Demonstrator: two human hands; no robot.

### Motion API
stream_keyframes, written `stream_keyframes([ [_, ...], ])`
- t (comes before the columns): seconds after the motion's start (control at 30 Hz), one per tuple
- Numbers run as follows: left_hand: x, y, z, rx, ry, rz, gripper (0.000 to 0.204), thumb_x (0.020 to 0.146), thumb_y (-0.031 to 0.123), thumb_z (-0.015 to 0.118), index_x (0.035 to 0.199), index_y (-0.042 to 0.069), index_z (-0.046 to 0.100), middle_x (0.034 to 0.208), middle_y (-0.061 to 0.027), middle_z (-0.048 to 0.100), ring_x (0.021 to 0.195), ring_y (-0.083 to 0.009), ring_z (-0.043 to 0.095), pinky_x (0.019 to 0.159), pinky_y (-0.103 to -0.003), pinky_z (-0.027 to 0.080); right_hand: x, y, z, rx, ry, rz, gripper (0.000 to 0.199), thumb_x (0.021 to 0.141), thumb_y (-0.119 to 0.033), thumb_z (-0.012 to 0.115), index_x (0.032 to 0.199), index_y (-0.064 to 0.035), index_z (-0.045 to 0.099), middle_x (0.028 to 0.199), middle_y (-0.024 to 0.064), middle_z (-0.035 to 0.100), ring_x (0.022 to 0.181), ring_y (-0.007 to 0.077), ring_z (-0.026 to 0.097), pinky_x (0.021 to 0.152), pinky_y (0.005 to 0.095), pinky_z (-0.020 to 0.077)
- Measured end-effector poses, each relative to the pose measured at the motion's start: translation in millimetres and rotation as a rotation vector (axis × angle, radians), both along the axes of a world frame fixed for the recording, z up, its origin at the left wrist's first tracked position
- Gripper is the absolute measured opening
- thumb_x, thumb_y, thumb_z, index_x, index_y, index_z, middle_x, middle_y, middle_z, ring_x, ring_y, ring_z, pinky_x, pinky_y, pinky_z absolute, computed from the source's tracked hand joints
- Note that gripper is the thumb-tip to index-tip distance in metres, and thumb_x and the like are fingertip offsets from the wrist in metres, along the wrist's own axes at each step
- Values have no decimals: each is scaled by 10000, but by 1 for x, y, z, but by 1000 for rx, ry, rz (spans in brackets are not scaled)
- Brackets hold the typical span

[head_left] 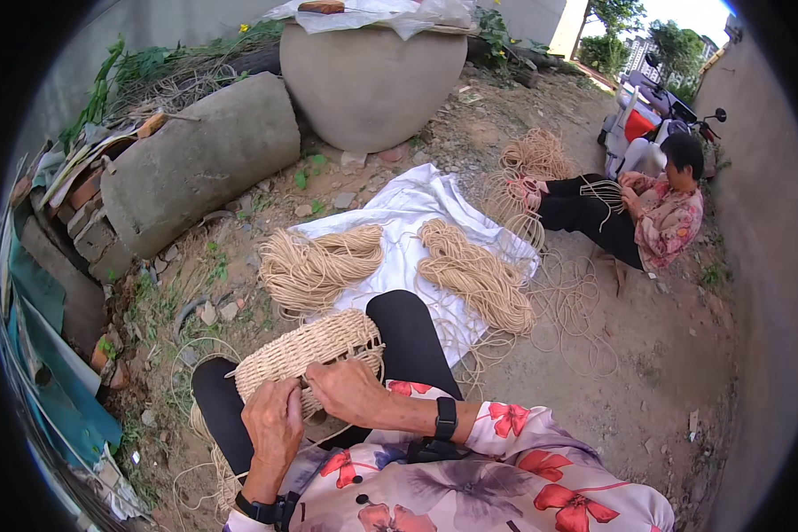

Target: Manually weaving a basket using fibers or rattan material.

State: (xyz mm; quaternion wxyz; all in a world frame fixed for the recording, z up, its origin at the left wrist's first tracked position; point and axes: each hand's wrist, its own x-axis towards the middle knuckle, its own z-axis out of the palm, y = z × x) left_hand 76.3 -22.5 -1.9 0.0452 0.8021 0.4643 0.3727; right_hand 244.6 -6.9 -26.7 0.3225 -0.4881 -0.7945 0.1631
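A woven basket (293,350) of pale straw-coloured cord lies across my lap, between my black-trousered knees. My left hand (273,424) is closed at its near edge, with the fingers curled against the weave. Close beside it, my right hand (350,390) is pinched at the basket's near side, and its fingertips almost meet the left hand. Whatever the right fingers grip is too small and too covered to name. Loose cord ends (206,346) loop out past my left knee. A dark opening in the weave shows next to the right hand.
Two cord bundles (324,266) (474,275) lie on a white sheet (408,199) ahead. Loose cord (567,306) tangles on the dirt at right. A seated person (665,208) handles strands, near a parked scooter (643,115). A large clay pot (372,84) and a concrete pipe (204,160) stand behind.
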Motion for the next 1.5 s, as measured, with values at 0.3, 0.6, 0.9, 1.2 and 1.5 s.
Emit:
stream_keyframes([
  [0.3,6,1,-5,-54,-34,-15,150,791,-41,658,923,29,670,748,-142,556,652,-327,599,583,-404,473,4,0,2,-940,821,130,174,891,-161,544,937,-1,595,612,24,545,440,93,451,360,293,322],
  [0.6,-6,20,26,-110,132,-159,107,737,11,716,834,38,682,700,-131,577,626,-327,608,583,-418,486,-11,3,-7,-922,998,80,159,863,-160,567,942,-25,594,612,17,514,418,75,390,335,257,259],
  [0.9,9,25,33,-69,229,-150,117,661,15,687,721,22,586,691,-134,565,626,-333,593,570,-413,475,3,-2,8,-943,966,100,173,852,-135,579,967,-6,583,626,45,528,432,167,476,382,338,375],
  [1.2,-23,13,45,-613,-422,-98,84,725,76,540,763,30,480,821,-98,602,707,-169,556,747,-321,464,81,11,25,233,314,-247,320,804,-57,619,1120,-30,581,963,137,554,884,317,582,776,398,481],
  [1.5,-44,13,50,-644,-732,45,135,808,3,506,917,62,453,648,53,358,561,-69,404,553,-244,361,103,55,-68,72,432,-386,172,860,-30,585,1021,-1,638,887,110,639,774,189,640,699,313,506],
])
